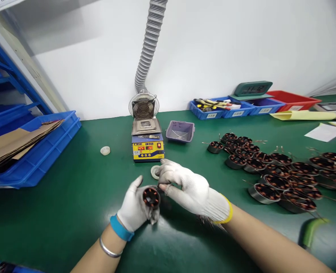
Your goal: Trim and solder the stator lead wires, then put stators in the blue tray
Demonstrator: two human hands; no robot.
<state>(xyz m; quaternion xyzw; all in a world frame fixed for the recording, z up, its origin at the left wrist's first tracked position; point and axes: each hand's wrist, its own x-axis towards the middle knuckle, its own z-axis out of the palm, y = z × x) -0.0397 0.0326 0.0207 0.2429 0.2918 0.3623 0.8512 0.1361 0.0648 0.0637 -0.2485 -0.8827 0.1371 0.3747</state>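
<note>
Left hand (136, 208) with fingers curled round a copper-wound ring (146, 195) above the desk (71, 212), right hand's (186, 187) fingers bent beside it, whether pinching can't tell, blue-yellow machine (147, 149) beyond, more wound rings (254, 164) crowding the right.

In the lower middle of the frame, the left glove (132, 208) and right glove (192, 187) were of matt knitted cloth. The table (79, 216) looked smooth, with a soft shine. At the left edge, the bin (49, 154) was of plastic; at the right, the rings (259, 196) had smooth metal walls.
</note>
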